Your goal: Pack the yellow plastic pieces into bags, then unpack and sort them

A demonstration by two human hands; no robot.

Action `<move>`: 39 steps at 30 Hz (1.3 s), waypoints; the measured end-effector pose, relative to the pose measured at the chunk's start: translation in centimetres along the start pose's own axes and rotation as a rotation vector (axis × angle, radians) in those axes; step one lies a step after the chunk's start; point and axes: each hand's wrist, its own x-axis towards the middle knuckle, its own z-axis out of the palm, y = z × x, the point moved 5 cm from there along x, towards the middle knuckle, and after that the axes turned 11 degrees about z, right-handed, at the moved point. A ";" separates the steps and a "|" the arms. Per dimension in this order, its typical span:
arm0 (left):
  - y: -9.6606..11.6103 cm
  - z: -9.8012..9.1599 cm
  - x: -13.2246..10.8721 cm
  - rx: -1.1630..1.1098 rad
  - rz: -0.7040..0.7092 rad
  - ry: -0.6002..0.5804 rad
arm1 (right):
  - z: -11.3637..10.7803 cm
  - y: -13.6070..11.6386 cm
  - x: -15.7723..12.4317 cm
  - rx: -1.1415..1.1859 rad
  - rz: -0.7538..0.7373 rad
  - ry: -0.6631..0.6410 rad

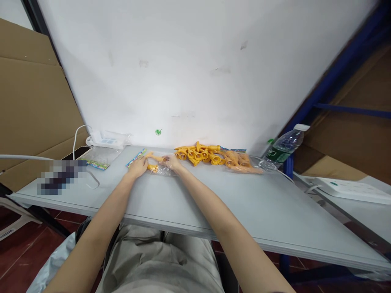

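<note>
A clear plastic bag point(166, 171) with a colourful printed header point(136, 157) lies flat on the table. Yellow plastic toy pieces point(152, 167) show in or under its film. My left hand point(139, 167) is closed on the bag's left part, beside the header. At the other side, my right hand point(173, 162) has its fingers around the end of a yellow piece at the bag; whether the film lies between them I cannot tell. Just right of this hand is a pile of yellow toy pieces point(200, 154) with round, cup-shaped ends.
A filled bag of orange-yellow pieces point(240, 160) lies right of the pile, near a tilted water bottle point(279, 149). At left are a flat clear bag point(102, 156), a white power strip point(106, 141) and cables. A cardboard sheet point(30, 101) stands at far left. The white wall point(195, 73) borders the table's back.
</note>
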 end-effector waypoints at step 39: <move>-1.0 -0.8 -0.6 0.093 -0.265 -0.036 | -9.9 2.8 -4.3 -0.632 -0.266 0.713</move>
